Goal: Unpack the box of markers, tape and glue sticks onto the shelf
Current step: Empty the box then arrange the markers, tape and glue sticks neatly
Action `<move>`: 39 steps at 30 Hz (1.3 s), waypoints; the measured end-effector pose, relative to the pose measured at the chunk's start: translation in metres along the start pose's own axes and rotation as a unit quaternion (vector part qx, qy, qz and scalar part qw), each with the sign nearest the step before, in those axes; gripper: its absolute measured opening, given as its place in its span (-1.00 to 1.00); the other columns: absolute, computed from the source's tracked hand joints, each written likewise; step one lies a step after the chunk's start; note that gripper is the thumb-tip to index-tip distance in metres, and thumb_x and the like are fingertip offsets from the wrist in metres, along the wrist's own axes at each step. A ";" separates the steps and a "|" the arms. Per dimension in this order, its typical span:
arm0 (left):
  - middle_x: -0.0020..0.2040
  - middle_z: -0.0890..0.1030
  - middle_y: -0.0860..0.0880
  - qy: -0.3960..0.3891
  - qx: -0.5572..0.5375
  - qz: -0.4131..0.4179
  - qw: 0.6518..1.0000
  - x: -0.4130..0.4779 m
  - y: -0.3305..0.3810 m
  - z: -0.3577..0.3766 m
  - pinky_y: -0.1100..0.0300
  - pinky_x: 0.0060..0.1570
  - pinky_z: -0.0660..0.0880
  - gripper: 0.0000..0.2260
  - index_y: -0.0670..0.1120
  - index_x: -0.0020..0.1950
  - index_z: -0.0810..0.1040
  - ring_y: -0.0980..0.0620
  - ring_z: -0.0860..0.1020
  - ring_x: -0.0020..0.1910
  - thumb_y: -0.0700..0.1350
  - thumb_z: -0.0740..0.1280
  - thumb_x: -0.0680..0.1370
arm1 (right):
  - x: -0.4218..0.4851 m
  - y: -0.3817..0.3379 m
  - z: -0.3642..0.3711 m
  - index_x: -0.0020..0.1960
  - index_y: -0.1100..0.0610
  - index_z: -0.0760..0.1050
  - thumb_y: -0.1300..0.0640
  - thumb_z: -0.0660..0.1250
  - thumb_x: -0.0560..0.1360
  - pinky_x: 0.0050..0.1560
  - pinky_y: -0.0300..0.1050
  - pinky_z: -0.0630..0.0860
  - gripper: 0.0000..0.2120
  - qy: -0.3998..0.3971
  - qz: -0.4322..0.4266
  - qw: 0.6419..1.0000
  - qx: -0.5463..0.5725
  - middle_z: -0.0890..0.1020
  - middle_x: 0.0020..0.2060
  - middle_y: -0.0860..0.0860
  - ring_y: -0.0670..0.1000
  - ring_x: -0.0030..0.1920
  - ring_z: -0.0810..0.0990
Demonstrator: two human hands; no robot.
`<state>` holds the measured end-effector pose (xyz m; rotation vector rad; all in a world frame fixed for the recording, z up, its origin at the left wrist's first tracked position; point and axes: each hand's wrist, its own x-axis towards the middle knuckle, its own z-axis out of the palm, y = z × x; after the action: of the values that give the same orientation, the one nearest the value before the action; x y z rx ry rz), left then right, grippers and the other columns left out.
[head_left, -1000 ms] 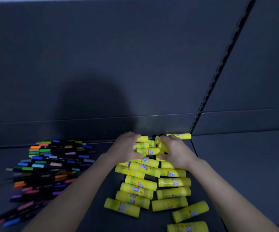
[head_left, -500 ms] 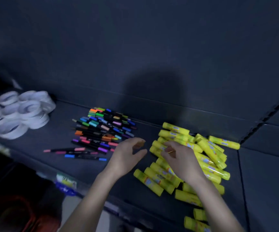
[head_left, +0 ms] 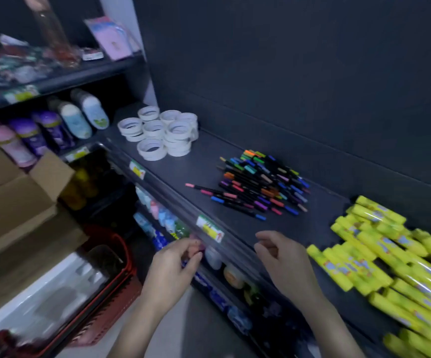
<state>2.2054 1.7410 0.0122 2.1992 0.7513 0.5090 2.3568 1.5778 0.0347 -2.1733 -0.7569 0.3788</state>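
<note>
Both hands empty. Left hand (head_left: 175, 270) hung in front of the shelf (head_left: 299, 228) lip and below it, fingers loosely curled, thumb close to forefinger. Right hand (head_left: 284, 262) hovered over the front edge, fingers loosely curled, near the left end of the glue sticks (head_left: 379, 251), not touching them.

3 groups lay on the shelf, well apart:
- tape rolls (head_left: 162, 133): white, stacked and touching each other, far left
- markers (head_left: 261, 184): loose mixed-colour pile mid-shelf, a few strays lying toward the front edge
- glue sticks: yellow, heaped at the right, running out of frame

2 price labels (head_left: 209, 227) sat on the shelf lip. Cardboard box (head_left: 15, 202) stood at the left with a flap up, contents hidden. Red basket (head_left: 111, 280) sat below it, holding something white, too blurred to identify.
</note>
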 end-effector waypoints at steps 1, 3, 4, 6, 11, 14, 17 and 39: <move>-0.17 0.61 0.19 0.004 0.011 -0.001 1.000 -0.006 -0.013 -0.018 0.37 -0.09 0.49 -0.86 0.00 0.01 0.63 0.25 0.58 -0.14 -0.14 0.41 0.46 | -0.003 -0.012 0.014 0.16 0.08 0.56 0.14 0.32 0.54 -0.23 -0.56 0.38 -0.79 -0.013 0.005 1.000 0.000 0.57 -0.18 -0.22 -0.34 -0.20 0.51; -0.13 0.63 0.11 0.017 0.008 -0.023 1.000 -0.020 -0.036 -0.053 0.49 -0.14 0.45 -0.84 -0.03 0.03 0.63 0.27 0.57 -0.11 -0.20 0.42 0.47 | -0.011 -0.038 0.044 0.21 0.04 0.53 0.12 0.29 0.56 -0.23 -0.51 0.42 -0.77 -0.045 0.016 0.999 0.011 0.55 -0.16 -0.27 -0.33 -0.17 0.51; -0.13 0.63 0.09 0.029 0.000 -0.040 0.999 -0.027 -0.048 -0.070 0.53 -0.16 0.42 -0.84 -0.04 0.03 0.62 0.29 0.57 -0.10 -0.22 0.41 0.48 | -0.014 -0.051 0.059 0.22 0.03 0.53 0.11 0.29 0.56 -0.21 -0.47 0.43 -0.76 -0.058 0.016 0.998 0.016 0.55 -0.15 -0.27 -0.31 -0.15 0.52; -0.16 0.63 0.14 0.056 -0.003 -0.072 0.996 -0.040 -0.073 -0.101 0.56 -0.18 0.38 -0.84 0.02 -0.02 0.60 0.32 0.55 -0.10 -0.23 0.40 0.48 | -0.016 -0.073 0.091 0.22 0.01 0.51 0.11 0.29 0.56 -0.15 -0.35 0.45 -0.76 -0.077 0.007 0.997 0.022 0.57 -0.15 -0.24 -0.25 -0.13 0.55; -0.21 0.62 0.23 0.108 0.001 -0.132 0.985 -0.072 -0.131 -0.165 0.48 -0.17 0.42 -0.81 0.10 -0.04 0.58 0.30 0.56 -0.13 -0.19 0.41 0.48 | -0.017 -0.128 0.170 0.22 0.03 0.53 0.10 0.31 0.54 -0.20 -0.46 0.40 -0.75 -0.101 -0.072 0.992 -0.006 0.60 -0.19 -0.20 -0.27 -0.17 0.55; -0.21 0.63 0.19 0.149 -0.020 -0.168 0.974 -0.085 -0.153 -0.198 0.41 -0.16 0.45 -0.83 0.10 -0.05 0.59 0.28 0.57 -0.16 -0.18 0.40 0.49 | -0.013 -0.163 0.206 0.19 0.05 0.55 0.14 0.32 0.54 -0.22 -0.55 0.37 -0.77 -0.133 -0.105 0.986 -0.007 0.58 -0.21 -0.21 -0.33 -0.20 0.51; -0.23 0.62 0.18 0.187 -0.035 -0.187 0.964 -0.093 -0.169 -0.223 0.51 -0.22 0.38 -0.84 0.08 -0.08 0.57 0.32 0.56 -0.19 -0.20 0.39 0.50 | -0.005 -0.193 0.235 0.17 0.07 0.55 0.15 0.31 0.54 -0.16 -0.53 0.42 -0.79 -0.169 -0.127 0.977 -0.002 0.59 -0.18 -0.18 -0.33 -0.17 0.52; -0.12 0.60 0.20 0.323 0.042 -0.339 0.883 0.010 -0.305 -0.347 0.54 -0.17 0.41 -0.86 -0.02 0.08 0.61 0.38 0.52 -0.13 -0.11 0.35 0.53 | 0.177 -0.344 0.429 0.20 0.09 0.57 0.12 0.31 0.55 0.11 -0.17 0.54 -0.76 -0.320 -0.291 0.901 -0.042 0.66 0.05 -0.03 -0.09 0.06 0.61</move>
<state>1.9113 2.0967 0.0066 1.6476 1.8306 0.8476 2.1487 2.1164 0.0163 -1.7637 -1.7564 0.7590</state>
